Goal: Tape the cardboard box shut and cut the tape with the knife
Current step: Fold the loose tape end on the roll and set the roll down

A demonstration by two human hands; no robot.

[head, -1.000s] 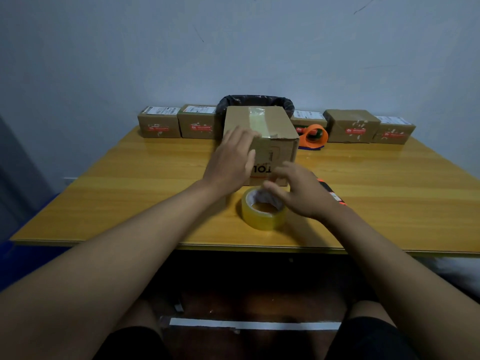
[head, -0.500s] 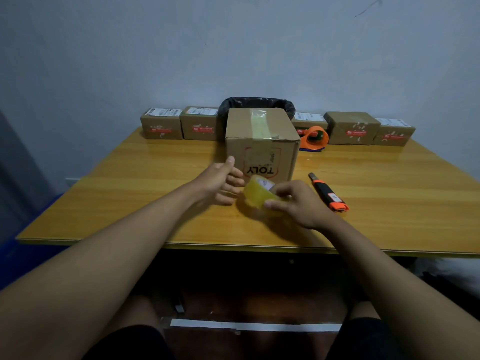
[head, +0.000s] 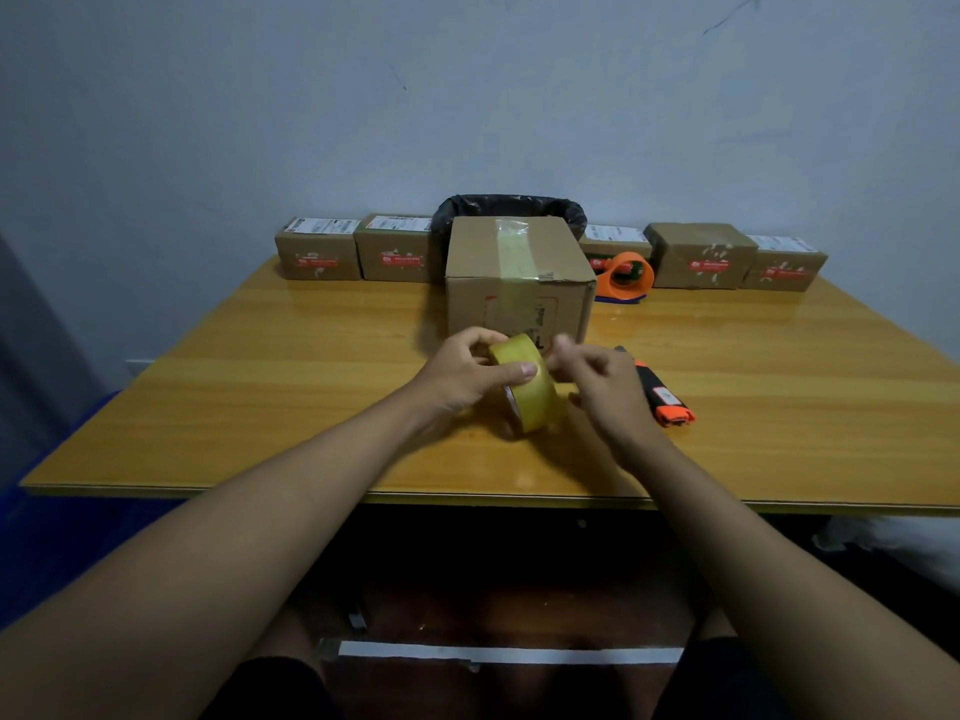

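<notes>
A brown cardboard box (head: 519,283) stands mid-table with a strip of yellowish tape over its top and down the front. In front of it my left hand (head: 462,374) holds a roll of yellow tape (head: 530,387) on edge, thumb across its outer face. My right hand (head: 602,387) is at the roll's right side, fingers pinched at its rim; whether they grip a tape end is blurred. An orange-and-black knife (head: 662,394) lies on the table just right of my right hand.
The wooden table (head: 260,397) carries a row of small labelled boxes (head: 319,249) along the back wall, a black-lined bin (head: 511,207) behind the big box, and an orange tape dispenser (head: 626,275) at the back right.
My left hand left the box and took hold of the tape roll. My right hand lifted the roll off the table, then shifted to its right rim. The knife came into full view.
</notes>
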